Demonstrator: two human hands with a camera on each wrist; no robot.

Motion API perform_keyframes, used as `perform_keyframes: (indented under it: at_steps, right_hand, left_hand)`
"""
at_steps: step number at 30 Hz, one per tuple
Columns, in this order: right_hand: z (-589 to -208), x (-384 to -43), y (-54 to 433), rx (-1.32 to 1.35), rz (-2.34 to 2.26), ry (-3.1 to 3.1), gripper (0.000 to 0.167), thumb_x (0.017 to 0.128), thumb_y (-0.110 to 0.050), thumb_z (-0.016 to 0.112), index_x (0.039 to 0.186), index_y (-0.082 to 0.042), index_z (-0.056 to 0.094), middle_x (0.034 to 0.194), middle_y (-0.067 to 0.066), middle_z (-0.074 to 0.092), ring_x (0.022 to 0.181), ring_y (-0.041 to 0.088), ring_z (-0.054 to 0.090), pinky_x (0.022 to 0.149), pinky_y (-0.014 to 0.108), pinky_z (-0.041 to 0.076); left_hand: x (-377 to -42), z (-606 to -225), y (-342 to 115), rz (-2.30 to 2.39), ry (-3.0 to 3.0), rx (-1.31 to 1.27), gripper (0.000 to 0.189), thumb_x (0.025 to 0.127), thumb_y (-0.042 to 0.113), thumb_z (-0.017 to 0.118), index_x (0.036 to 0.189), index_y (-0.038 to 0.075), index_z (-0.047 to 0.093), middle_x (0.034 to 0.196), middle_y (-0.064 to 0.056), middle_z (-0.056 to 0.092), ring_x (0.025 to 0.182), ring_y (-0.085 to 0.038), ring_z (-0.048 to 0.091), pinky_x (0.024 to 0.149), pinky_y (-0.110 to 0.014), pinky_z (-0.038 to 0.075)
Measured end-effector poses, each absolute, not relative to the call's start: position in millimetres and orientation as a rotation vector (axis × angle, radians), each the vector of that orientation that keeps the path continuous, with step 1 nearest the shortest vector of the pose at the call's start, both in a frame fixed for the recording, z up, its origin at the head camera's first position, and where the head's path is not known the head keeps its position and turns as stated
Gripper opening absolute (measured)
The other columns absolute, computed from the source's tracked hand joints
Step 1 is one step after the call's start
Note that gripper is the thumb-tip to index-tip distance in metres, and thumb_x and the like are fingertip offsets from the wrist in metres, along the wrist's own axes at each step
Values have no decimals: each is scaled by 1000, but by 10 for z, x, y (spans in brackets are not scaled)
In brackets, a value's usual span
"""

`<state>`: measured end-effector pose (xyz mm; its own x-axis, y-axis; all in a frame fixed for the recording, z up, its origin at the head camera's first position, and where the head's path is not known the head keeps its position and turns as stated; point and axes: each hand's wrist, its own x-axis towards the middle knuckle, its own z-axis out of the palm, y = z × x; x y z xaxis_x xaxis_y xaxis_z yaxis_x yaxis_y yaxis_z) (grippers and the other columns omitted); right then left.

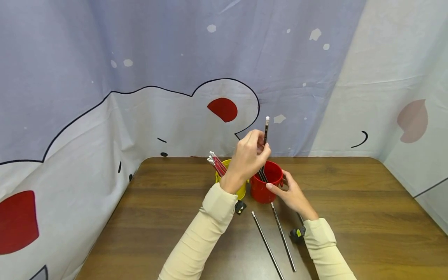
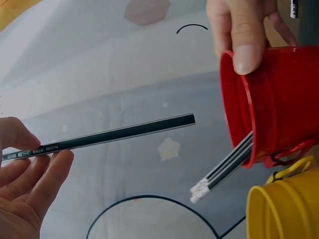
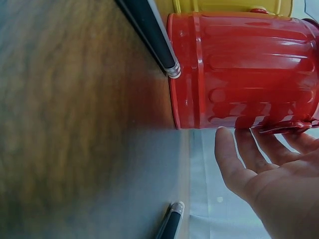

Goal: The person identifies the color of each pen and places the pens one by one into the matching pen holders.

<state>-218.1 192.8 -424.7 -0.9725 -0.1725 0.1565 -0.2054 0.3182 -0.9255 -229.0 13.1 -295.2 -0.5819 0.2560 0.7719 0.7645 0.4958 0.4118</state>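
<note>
My left hand [image 1: 246, 157] pinches a black pencil [image 2: 124, 133] between thumb and fingers. Its white eraser points up, and its flat unsharpened end hangs down over the mouth of a red bucket [image 1: 263, 193]. Several black pencils [image 2: 224, 168] lean inside that bucket, white erasers at the rim. My right hand [image 1: 292, 194] holds the bucket's right side, thumb [image 2: 245, 57] at the rim and fingers [image 3: 229, 154] along the wall. On the wooden table in front, two black pencils [image 1: 267, 245] [image 1: 282, 236] lie lengthwise.
Beside the red bucket on the left stands a yellow bucket [image 2: 284, 209] with several red pencils [image 1: 218, 165], partly behind my left wrist. Another dark pencil [image 1: 300, 218] shows partly beneath my right wrist. A patterned curtain [image 1: 168, 46] hangs behind the table [image 1: 168, 233].
</note>
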Motion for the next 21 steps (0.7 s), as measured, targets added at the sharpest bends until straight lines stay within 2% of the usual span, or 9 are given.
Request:
perform_keyframes:
  at_steps: [21]
  right_hand:
    - [-4212,-2145,1905,380,1775,-2517,63,85,-19,65,137,-4,32,133,20,42,118,39,42,89,53,42]
  left_hand:
    - [-2296,-3548,142,-1006,-2181,-796,8,82,4,58,88,2,52,76,-7,52,66,-10,54,60,-7,44]
